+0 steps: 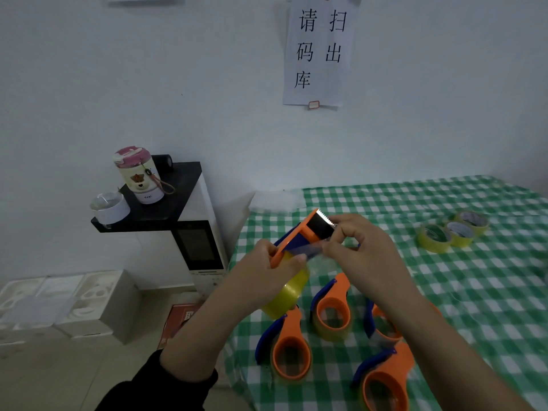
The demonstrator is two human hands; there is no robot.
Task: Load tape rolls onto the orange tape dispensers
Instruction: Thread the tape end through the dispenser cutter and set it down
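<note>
sign (318, 51) reads 请扫码出库; left hand (267, 272), right hand (363, 252) hold dispenser (300, 236)

Lower centre: four orange dispensers (292, 348) lie close together on the checked table (480, 307), with only narrow gaps between them.
Centre: left hand (267, 264) and right hand (361, 247), both gripping a raised dispenser (299, 235), fill the space above the table's left edge.
Right: bare table lies between the dispensers and three tape rolls (453, 235) at upper right.
Far edge: open table reaches the wall (207, 84).
Left: a white cabinet (207, 200) stands just beside the table.
</note>
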